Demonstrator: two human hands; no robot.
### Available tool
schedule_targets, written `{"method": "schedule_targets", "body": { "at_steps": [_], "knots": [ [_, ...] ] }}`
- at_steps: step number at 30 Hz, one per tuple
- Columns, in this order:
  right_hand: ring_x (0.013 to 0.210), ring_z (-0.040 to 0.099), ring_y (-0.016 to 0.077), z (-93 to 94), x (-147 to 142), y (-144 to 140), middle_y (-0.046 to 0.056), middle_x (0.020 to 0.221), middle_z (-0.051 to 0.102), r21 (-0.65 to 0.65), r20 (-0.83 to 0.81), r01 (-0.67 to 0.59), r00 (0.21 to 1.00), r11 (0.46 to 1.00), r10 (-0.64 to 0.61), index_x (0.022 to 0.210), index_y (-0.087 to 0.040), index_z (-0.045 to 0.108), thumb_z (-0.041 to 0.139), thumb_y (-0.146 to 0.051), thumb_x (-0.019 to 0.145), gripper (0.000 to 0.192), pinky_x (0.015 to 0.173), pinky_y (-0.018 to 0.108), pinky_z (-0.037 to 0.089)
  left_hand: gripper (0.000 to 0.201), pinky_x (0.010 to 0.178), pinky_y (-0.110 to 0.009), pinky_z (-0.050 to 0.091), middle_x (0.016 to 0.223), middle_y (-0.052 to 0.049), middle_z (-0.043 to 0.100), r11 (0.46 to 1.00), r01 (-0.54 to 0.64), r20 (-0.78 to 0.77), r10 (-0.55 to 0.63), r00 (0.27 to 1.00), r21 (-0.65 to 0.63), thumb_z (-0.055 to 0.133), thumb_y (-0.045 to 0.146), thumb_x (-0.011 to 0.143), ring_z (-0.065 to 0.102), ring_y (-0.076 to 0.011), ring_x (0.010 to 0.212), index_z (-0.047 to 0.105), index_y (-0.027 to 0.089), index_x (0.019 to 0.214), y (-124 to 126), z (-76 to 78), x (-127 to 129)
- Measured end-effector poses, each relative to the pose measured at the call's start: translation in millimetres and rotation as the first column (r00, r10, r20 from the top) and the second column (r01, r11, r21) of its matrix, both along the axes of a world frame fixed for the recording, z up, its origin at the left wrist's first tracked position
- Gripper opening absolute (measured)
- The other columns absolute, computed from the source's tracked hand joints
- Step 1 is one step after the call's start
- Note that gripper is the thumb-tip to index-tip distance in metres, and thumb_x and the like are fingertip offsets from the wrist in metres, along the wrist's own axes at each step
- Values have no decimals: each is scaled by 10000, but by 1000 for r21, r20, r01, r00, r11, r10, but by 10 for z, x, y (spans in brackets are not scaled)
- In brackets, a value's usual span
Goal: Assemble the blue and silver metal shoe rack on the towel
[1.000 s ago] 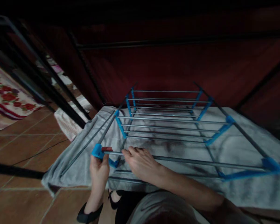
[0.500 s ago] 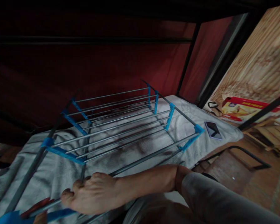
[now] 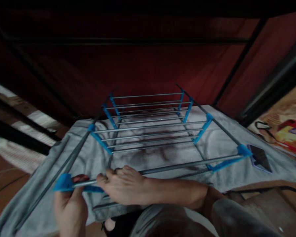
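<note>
A metal drying rack (image 3: 153, 129) with grey bars and blue plastic joints lies across the bed in front of me. My right hand (image 3: 124, 185) is closed around its nearest bar, left of the middle. At that bar's left end my left hand (image 3: 72, 205) grips the bar beside a blue corner joint (image 3: 64, 182), fingers curled behind and thumb in front. Toward the right, the same bar runs into another blue corner joint (image 3: 244, 150). My right forearm hides part of the rack's near side.
A grey blanket (image 3: 81, 158) covers the bed under the rack. A phone (image 3: 260, 158) lies on it at the right. Dark red panels (image 3: 143, 72) in a black frame stand behind. Beyond the right edge are a red and yellow box (image 3: 292, 135) and a chair (image 3: 266, 209).
My view has swung to the left, so the rack sits more centrally. My left hand now shows more fully at the corner joint. Both hands keep hold of the same bar.
</note>
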State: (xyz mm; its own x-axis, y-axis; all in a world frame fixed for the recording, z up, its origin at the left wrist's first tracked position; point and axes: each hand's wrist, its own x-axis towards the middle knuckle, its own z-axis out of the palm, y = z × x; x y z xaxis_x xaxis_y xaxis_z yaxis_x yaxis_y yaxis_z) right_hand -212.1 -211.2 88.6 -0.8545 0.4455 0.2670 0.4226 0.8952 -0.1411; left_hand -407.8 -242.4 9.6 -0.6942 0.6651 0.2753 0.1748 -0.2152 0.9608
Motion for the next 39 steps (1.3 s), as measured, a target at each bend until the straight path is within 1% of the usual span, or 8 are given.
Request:
{"method": "schedule_targets", "body": {
  "at_steps": [2,3,8,13,19,25,34,39],
  "knots": [
    [754,678,200,48,0,-32,91,1005,656,-35,36,19,999,999,-18,1256,-114,472,357,-170,1003,283,602,328,535,319,809,-268,486,828,28,627,997,-13,119,3,993,77,772,240,627,589,-130,777,620,206,906,-17,6,21],
    [772,683,208,68,-2,-43,92,1014,657,-48,53,34,998,998,-32,1276,-120,471,360,-159,997,302,617,333,537,326,791,-260,485,825,29,628,995,-27,134,14,991,91,774,259,633,584,-126,763,627,213,921,-23,-7,18],
    [863,691,225,122,-13,-70,107,1118,655,-74,151,73,987,995,-61,1388,-160,441,344,-110,975,427,704,345,534,309,843,-275,493,934,-21,680,999,-46,75,47,996,-11,747,368,746,621,-156,867,675,213,1003,-48,-73,9],
    [911,686,203,141,0,-98,135,1183,645,-74,211,106,973,992,-89,1441,-180,410,337,-117,986,465,753,309,511,319,868,-308,504,943,-42,698,996,-84,43,86,995,-33,759,413,749,637,-190,916,683,197,972,-82,-36,71],
    [929,687,199,170,-7,-94,142,1220,638,-83,224,110,971,990,-89,1468,-180,405,344,-117,983,493,771,303,503,318,871,-308,501,936,-35,689,997,-54,56,57,997,-55,736,449,773,630,-181,891,679,206,970,-85,-36,61],
    [928,687,201,178,-19,-97,138,1229,639,-83,237,115,967,990,-92,1478,-186,415,336,-133,990,497,787,309,507,340,877,-296,484,933,-24,676,999,-44,89,45,995,-23,748,442,754,611,-169,880,682,215,999,-63,-60,58],
    [913,685,206,156,0,-81,131,1220,645,-76,221,87,973,993,-69,1491,-178,414,332,-110,981,521,773,321,511,229,775,-268,473,805,4,617,999,-22,61,24,998,-28,742,401,780,552,-142,760,670,203,871,-74,-40,30],
    [914,688,197,142,-5,-80,144,1210,643,-73,228,78,972,994,-59,1488,-172,408,345,-120,988,507,762,308,508,246,764,-267,468,799,12,609,1000,-10,107,12,994,-20,742,408,774,546,-139,749,670,209,901,-70,-55,40]
  ]
}}
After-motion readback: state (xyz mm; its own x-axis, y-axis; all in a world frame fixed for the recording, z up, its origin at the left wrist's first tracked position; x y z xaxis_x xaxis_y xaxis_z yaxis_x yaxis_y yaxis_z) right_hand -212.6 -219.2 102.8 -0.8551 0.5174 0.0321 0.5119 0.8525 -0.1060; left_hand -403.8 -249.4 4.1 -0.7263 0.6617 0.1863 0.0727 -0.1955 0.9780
